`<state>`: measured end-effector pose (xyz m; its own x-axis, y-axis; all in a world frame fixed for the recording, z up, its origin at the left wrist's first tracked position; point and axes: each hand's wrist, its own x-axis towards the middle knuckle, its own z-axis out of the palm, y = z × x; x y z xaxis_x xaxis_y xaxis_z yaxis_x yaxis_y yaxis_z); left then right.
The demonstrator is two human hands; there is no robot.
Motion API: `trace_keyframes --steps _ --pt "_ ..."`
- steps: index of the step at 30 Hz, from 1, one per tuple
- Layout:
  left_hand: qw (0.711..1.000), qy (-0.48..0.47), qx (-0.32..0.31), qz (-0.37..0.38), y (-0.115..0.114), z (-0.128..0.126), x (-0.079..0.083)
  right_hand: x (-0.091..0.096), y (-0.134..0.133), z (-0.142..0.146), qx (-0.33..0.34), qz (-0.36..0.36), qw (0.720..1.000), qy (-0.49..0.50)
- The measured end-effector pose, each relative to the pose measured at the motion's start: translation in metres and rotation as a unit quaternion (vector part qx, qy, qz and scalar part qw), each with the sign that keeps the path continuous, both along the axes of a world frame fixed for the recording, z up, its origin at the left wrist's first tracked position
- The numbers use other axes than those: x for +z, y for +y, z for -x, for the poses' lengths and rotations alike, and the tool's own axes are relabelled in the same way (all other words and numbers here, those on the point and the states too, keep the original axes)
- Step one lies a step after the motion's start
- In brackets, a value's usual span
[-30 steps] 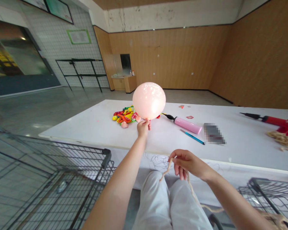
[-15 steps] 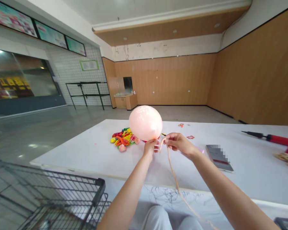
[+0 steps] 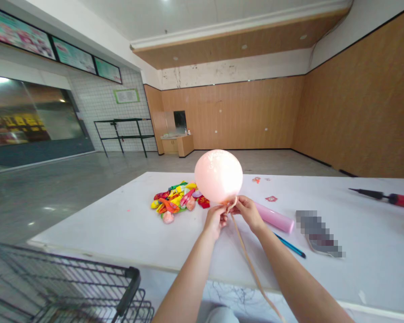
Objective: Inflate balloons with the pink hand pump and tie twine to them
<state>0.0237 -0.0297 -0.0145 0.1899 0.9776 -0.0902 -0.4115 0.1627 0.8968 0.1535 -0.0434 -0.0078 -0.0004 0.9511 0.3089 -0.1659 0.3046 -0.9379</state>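
My left hand [image 3: 216,220] pinches the pink balloon [image 3: 218,175] by its neck, my right hand [image 3: 249,212] clamps the string [image 3: 248,261] trailing nearward!

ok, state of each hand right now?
Left hand: closed, holding the pink balloon at its base.
Right hand: closed, fingers pinching the cord beside the balloon's base.

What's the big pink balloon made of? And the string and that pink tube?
The balloon looks like thin, shiny rubber, probably latex: it's puffed up round. The string seems soft, dull fibre, maybe cotton or jute: it bends and doesn't shine. The pink tube looks like hard, smooth plastic, with a glossy streak.
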Motion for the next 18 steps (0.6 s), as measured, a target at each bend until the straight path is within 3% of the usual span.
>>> trace_keyframes --steps 5,8,18 --pt "0.998 -0.038 -0.03 0.029 -0.0035 0.0 0.0068 0.0063 -0.0055 -0.0052 0.015 -0.021 0.998 0.05" --pt "0.997 -0.049 -0.008 0.057 -0.0037 -0.0011 0.0086 0.0087 -0.0078 -0.0056 0.023 -0.021 0.998 0.056" --pt "0.993 -0.044 -0.047 0.097 0.0 -0.0012 0.0021 0.0052 -0.0084 -0.006 0.027 -0.02 0.999 0.003"
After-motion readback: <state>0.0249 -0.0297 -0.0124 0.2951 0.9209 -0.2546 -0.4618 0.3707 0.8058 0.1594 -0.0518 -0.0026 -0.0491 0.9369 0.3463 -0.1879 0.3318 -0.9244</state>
